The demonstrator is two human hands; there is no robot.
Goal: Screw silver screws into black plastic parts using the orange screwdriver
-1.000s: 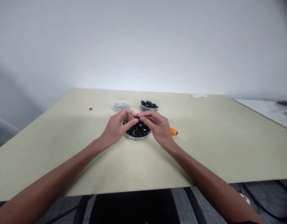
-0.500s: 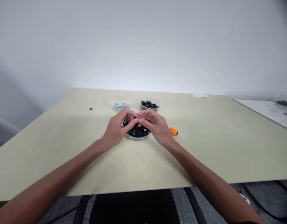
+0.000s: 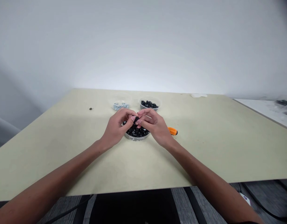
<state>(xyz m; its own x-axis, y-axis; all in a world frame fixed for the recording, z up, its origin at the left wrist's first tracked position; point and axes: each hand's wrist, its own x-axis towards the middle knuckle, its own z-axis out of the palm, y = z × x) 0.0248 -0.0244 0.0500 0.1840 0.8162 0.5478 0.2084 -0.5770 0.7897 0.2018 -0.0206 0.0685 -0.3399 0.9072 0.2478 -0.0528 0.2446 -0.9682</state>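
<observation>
A small black part [image 3: 136, 120] is pinched between the fingertips of my left hand [image 3: 118, 125] and my right hand [image 3: 156, 126]; both hands are closed on it. What kind of part it is cannot be made out. Directly beneath them stands a clear round tub [image 3: 136, 138] filled with black pieces [image 3: 137, 132], some showing a silvery centre. My hands cover its upper rim. Just right of my right hand lies an orange-handled tool [image 3: 173, 131], its far end hidden behind the hand.
Behind the hands are a clear tub of small silvery metal pieces [image 3: 121, 106] and another tub of black pieces [image 3: 150, 104]. One dark bit [image 3: 91, 109] lies at the left of the table [image 3: 227, 140]. A white object [image 3: 199, 95] rests near the back edge.
The black part between my fingertips has turned and shows more of itself. My fingers have shifted slightly around it; the tubs stay in place.
</observation>
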